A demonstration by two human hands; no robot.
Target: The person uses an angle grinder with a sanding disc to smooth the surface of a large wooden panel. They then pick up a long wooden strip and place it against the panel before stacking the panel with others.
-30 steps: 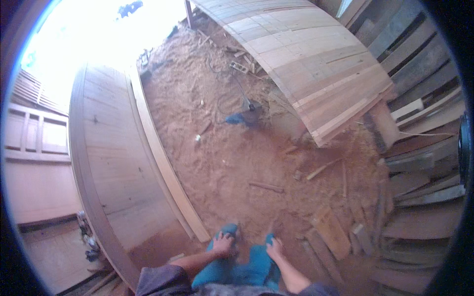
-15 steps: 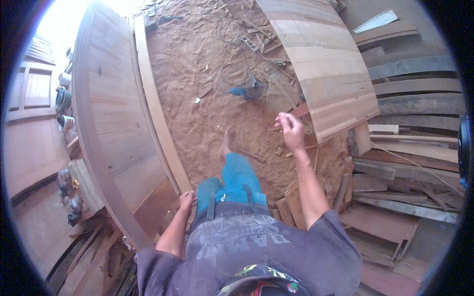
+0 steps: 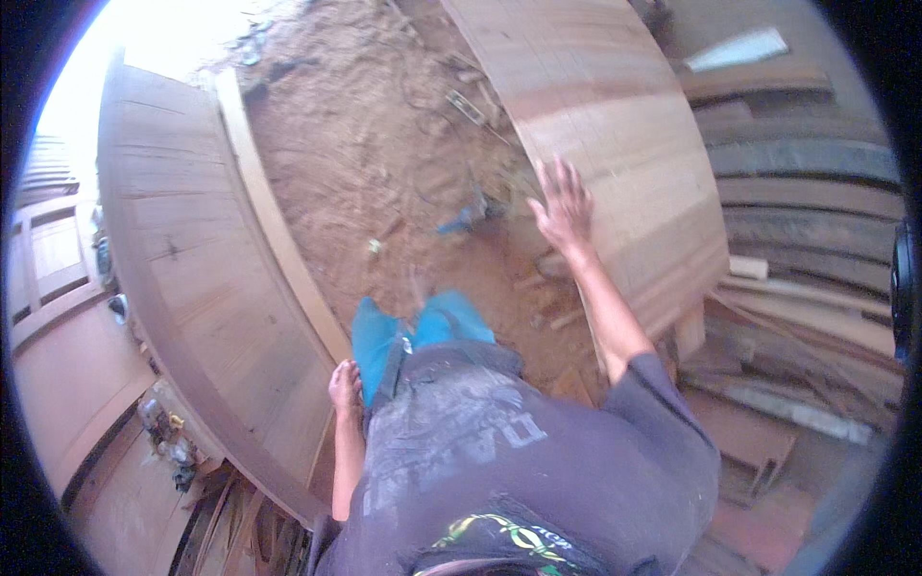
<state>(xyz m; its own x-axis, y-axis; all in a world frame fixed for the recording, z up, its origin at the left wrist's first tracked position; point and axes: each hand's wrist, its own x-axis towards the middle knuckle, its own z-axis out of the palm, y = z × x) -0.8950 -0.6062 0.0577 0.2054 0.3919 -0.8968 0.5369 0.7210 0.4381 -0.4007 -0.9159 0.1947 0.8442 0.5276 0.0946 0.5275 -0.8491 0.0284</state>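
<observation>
Wood panels flank a person standing on a sawdust floor (image 3: pixel 384 163); nothing is gripped yet, so any lifting or shifting looks not begun. Right hand (image 3: pixel 562 206), fingers spread, reaches out just short of, perhaps brushing, the big planked panel (image 3: pixel 615 125) on the right; whether it touches I cannot tell. Left hand (image 3: pixel 344 387) hangs loosely curled beside the near edge of the left panel (image 3: pixel 192 288), holding nothing. Stacked boards (image 3: pixel 807 192) lie far right.
</observation>
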